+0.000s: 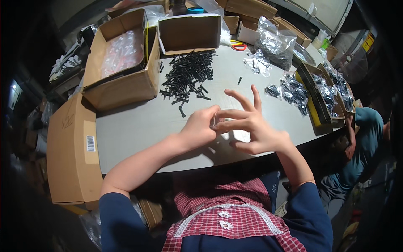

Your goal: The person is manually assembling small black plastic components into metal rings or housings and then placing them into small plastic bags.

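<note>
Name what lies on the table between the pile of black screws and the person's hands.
In the head view, only bare grey table lies between the pile of black screws and the left hand and right hand.

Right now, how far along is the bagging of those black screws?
Done: filled small bags lie at the right, more in the yellow-edged box. In hand: left hand and right hand pinch a small clear bag, apparently empty. Left: a big pile of loose black screws on the table.
</note>
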